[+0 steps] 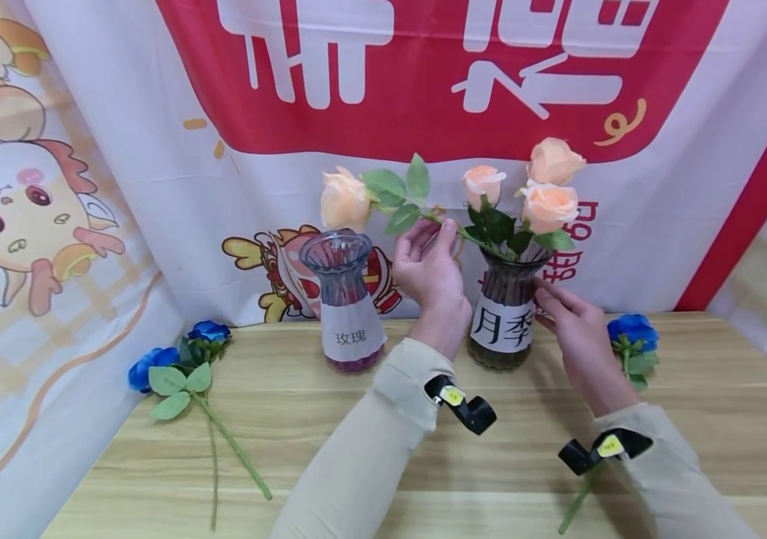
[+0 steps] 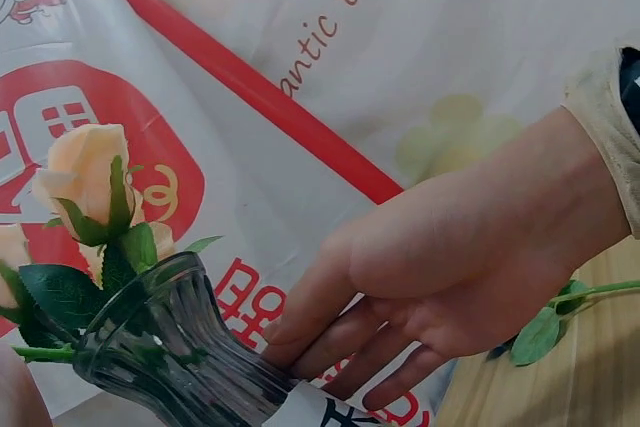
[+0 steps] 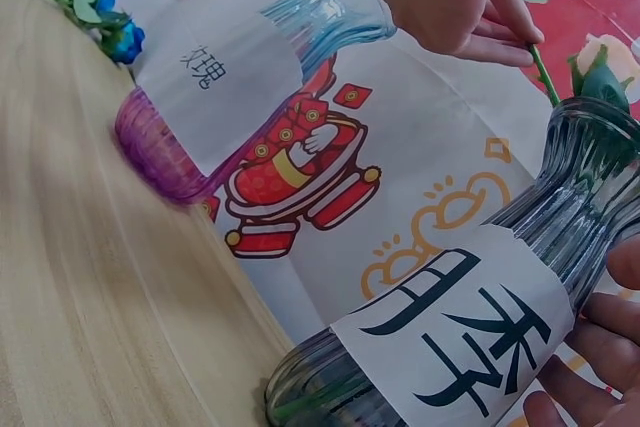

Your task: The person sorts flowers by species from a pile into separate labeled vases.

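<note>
My left hand (image 1: 432, 269) pinches the green stem of a peach rose (image 1: 346, 199), whose bloom points left above the purple-based vase (image 1: 337, 258). That stem slants down right to the mouth of the dark glass vase (image 1: 503, 288). Several other peach roses (image 1: 550, 206) stand in the dark vase, which bears a white label with large characters. In the left wrist view, the fairly straight fingers of my right hand (image 2: 440, 247) rest at the side of this vase's neck. The right wrist view shows my left hand's fingers (image 3: 490, 47) on the stem, just above the rim.
The purple-based vase also wears a white label (image 1: 354, 331). Blue roses (image 1: 154, 367) with long stems lie on the wooden table (image 1: 329, 442) at the left. Another blue rose (image 1: 634, 331) lies at the right, partly behind my right arm. A printed curtain (image 1: 275, 180) hangs behind.
</note>
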A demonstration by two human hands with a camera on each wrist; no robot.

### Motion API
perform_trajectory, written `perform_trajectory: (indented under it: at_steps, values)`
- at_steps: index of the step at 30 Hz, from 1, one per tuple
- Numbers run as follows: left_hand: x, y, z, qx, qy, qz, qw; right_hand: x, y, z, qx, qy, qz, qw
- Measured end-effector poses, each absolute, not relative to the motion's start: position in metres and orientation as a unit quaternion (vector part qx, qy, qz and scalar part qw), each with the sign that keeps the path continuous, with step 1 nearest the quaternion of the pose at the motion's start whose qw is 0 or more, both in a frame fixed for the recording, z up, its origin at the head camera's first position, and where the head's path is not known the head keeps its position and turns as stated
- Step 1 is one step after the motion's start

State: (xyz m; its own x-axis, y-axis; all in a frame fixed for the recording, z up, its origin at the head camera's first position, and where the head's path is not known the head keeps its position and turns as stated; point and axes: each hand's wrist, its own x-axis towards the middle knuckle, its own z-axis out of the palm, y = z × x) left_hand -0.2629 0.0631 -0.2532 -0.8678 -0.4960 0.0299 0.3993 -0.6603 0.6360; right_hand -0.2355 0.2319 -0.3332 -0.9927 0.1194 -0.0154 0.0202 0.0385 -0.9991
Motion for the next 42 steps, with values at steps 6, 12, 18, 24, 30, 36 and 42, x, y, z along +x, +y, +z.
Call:
perform_trajectory:
  at_steps: [6,12,18,24,30,36,42]
  values:
    - [-0.263,0.070,-0.257,0.072,-0.354,-0.903,0.232,-0.235,0.232,-0.334,-0.045,-0.720,0.691,0.034]
    - [-0.264,0.078,-0.263,0.060,-0.407,-0.885,0.220,-0.235,0.232,-0.335,-0.043,-0.722,0.689,0.036]
    - [-0.264,0.085,-0.275,0.065,-0.491,-0.843,0.209,-0.235,0.231,-0.336,-0.045,-0.724,0.687,0.036]
    - [-0.259,0.085,-0.283,0.084,-0.529,-0.818,0.209,-0.236,0.230,-0.336,-0.047,-0.719,0.692,0.042]
    - [-0.252,0.084,-0.287,0.058,-0.482,-0.853,0.191,-0.237,0.230,-0.335,-0.046,-0.723,0.689,0.041]
    - [-0.247,0.085,-0.283,0.049,-0.468,-0.857,0.209,-0.239,0.230,-0.335,-0.049,-0.722,0.689,0.041]
    - [-0.245,0.088,-0.282,0.068,-0.554,-0.811,0.177,-0.239,0.231,-0.335,-0.056,-0.724,0.686,0.045]
